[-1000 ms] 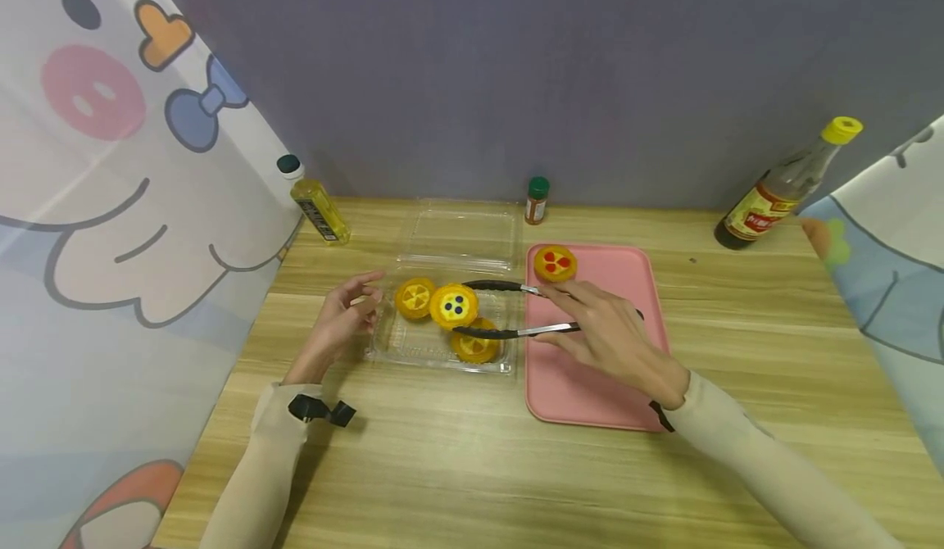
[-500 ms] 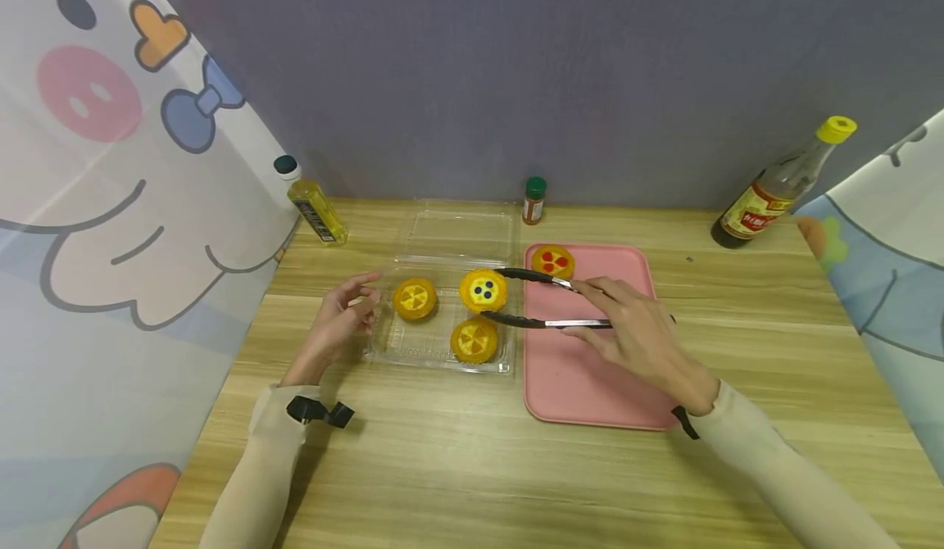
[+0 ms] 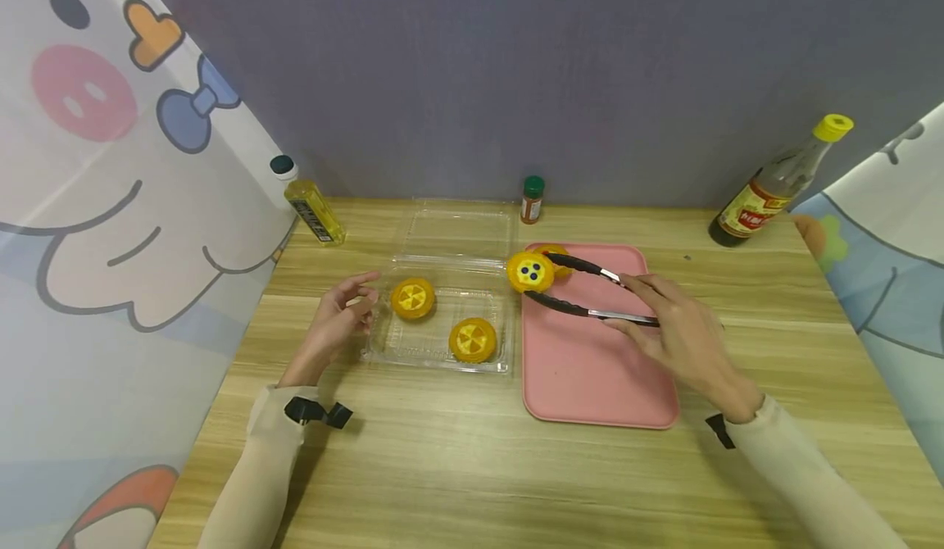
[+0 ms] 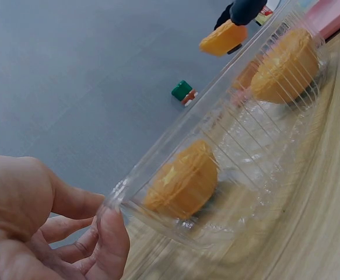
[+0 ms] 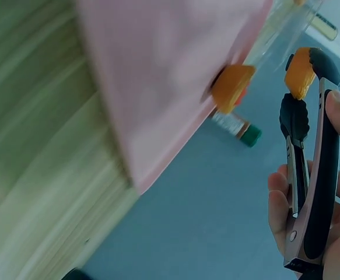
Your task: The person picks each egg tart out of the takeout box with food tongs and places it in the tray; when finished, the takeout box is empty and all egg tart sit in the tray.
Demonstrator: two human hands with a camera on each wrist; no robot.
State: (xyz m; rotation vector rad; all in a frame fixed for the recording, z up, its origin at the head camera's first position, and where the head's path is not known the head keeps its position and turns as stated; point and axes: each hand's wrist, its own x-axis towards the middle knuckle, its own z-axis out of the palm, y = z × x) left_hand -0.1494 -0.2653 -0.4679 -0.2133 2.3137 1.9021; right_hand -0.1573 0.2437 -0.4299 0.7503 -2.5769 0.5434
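Observation:
My left hand [image 3: 335, 319] pinches the left rim of a clear plastic clamshell container [image 4: 158, 140] between thumb and fingers. Inside it sit two egg tarts with yellow segmented tops, one at the left [image 3: 412, 298] and one at the front right [image 3: 472, 340]. With my right hand [image 3: 682, 332] I grip black-and-silver food tongs [image 3: 564, 306]. Their tips hold a tart with blue dots [image 3: 531, 272], raised over the boundary between container and pink tray [image 3: 601, 377]. A red-dotted tart [image 5: 231, 87] rests at the tray's back left corner, partly hidden in the head view.
The container's lid [image 3: 460, 233] lies folded back. Behind stand an oil bottle [image 3: 315, 213] at left and a small green-capped jar [image 3: 532, 201] mid-table. A yellow-capped sauce bottle [image 3: 760, 205] is at the back right, against the grey backdrop.
The tongs carry the blue-dotted tart right and slightly back, from above the container to the tray's left edge. My left hand keeps its place on the container.

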